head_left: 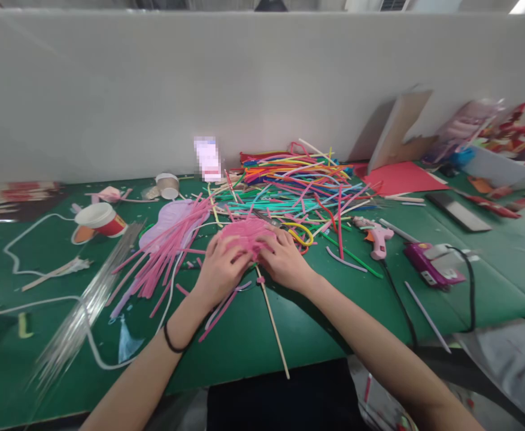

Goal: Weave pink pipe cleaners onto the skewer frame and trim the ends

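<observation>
A rounded pink fuzzy piece (245, 232), seemingly made of pipe cleaners, is between my hands over the middle of the table. My left hand (224, 263) grips its left side with curled fingers. On its right side, my right hand (284, 257) has its fingers bent around the edge. A thin wooden stick (272, 320) with a small pink band near its top runs from below the piece toward the table's front edge. The fingertips partly cover the piece, so how the stick joins it is hidden.
Pink pipe cleaners (163, 263) lie left, by a bundle of clear thin rods (89, 299) and a paper cup (103, 219). Behind is a heap of coloured pipe cleaners (284, 185). A pink glue gun (379, 239) and purple power strip (433, 263) with cords lie right.
</observation>
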{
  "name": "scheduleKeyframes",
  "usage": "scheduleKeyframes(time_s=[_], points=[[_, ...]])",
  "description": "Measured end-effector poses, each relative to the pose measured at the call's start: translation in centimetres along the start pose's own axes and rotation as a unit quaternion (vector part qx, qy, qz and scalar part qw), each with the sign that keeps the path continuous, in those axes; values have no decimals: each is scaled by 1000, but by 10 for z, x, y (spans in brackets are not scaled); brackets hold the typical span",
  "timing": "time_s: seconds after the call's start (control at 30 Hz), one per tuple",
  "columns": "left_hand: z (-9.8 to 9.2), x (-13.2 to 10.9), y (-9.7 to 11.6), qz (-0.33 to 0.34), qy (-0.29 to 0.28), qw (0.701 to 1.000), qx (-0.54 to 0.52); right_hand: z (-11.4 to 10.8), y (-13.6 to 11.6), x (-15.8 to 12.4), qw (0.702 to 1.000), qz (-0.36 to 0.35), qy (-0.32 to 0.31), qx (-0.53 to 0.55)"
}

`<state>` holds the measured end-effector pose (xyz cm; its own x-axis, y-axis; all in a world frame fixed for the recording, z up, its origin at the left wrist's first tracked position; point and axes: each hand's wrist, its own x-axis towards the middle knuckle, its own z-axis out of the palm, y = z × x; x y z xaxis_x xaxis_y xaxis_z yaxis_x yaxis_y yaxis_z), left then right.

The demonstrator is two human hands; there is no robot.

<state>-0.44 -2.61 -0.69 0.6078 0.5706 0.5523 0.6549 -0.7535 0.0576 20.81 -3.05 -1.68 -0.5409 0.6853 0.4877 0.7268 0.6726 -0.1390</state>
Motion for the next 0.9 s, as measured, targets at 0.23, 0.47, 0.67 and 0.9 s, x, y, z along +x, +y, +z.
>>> scheduleKeyframes(time_s=[0.23, 0.47, 0.67, 0.9], points=[[17, 5, 18, -10, -17, 996, 92, 0, -1, 0, 999, 12, -18, -33], [13, 7, 20, 18, -11, 985, 170, -4, -7, 6, 998, 59, -5, -21], [11, 9, 21, 8, -14, 987, 158, -6, -11, 10, 995, 89, 25, -35], [14, 5, 14, -17, -2, 994, 105, -3, 8, 7, 995, 93, 40, 20]])
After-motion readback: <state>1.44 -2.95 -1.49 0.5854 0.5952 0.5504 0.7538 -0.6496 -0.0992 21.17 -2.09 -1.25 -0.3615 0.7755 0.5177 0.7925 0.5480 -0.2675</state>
